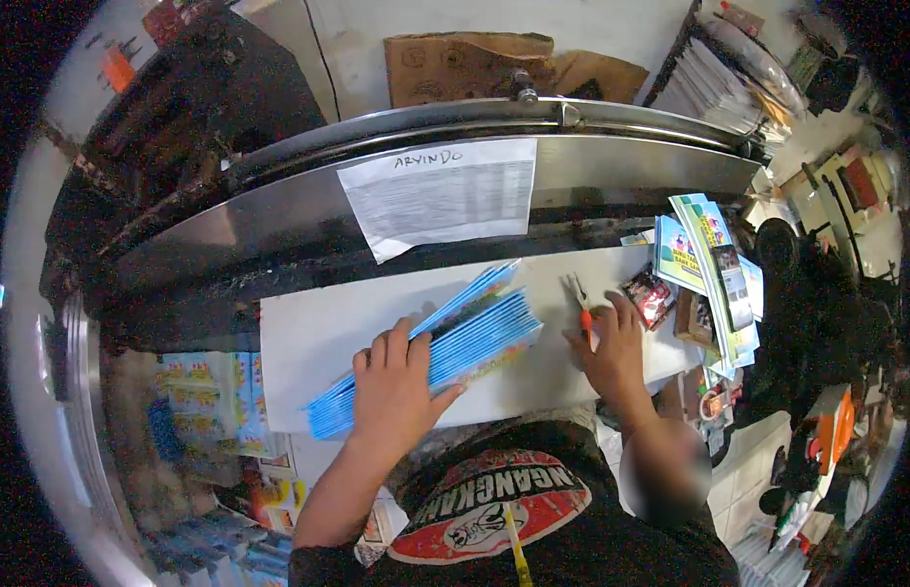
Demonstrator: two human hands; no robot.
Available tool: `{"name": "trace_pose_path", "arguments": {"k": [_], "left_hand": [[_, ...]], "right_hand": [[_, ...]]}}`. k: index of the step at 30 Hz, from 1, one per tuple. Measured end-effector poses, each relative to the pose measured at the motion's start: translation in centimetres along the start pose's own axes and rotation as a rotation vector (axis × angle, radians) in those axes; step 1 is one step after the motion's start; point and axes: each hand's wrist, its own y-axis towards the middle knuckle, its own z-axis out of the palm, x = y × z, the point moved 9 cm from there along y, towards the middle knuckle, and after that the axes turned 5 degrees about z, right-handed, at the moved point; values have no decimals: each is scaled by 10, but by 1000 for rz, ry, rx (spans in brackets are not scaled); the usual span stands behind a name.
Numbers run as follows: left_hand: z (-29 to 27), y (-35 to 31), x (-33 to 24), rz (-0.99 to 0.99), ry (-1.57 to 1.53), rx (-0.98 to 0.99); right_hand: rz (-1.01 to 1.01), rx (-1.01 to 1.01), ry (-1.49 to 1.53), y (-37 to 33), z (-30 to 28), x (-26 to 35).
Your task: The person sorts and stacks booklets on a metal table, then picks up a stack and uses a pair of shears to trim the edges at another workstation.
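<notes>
A thick bundle of thin blue booklets or folded sheets [474,342] lies slantwise on the white tabletop [298,333], fanned at its right end. My left hand [391,382] rests over its left part, fingers across the top and thumb along the near side. To the right, my right hand [611,357] has its thumb and fingers around the handle of a small orange-handled tool [586,323]. Two narrow metal tips point away from me, like small scissors; its exact kind is hard to make out.
Printed leaflets and small boxes [714,284] pile up at the table's right end. Behind the table runs a long metal machine bar [425,122] with a paper sheet [445,201] on it. More blue printed sheets [200,391] lie at lower left. A yellow strip [518,548] hangs before my shirt.
</notes>
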Motion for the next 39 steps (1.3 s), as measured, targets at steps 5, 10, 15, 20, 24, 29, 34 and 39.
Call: {"name": "trace_pose_path", "arguments": {"k": [5, 10, 15, 20, 24, 29, 34, 39], "left_hand": [[3, -5, 2, -6, 14, -7], [5, -1, 3, -37, 13, 27], [10, 2, 13, -129, 13, 73], [7, 3, 12, -110, 53, 40], [5, 3, 12, -96, 57, 9], [6, 5, 12, -144, -1, 78], [9, 2, 16, -158, 1, 79], [5, 0, 11, -96, 100, -20]], "right_hand": [[-325, 51, 163, 15, -26, 108], [-394, 48, 56, 12, -18, 118], [-408, 38, 46, 5, -16, 120], [-402, 45, 14, 5, -13, 120], [-333, 141, 14, 10, -11, 125], [-270, 81, 5, 5, -15, 125], [-289, 103, -22, 3, -14, 126], [-270, 212, -34, 12, -4, 121]]}}
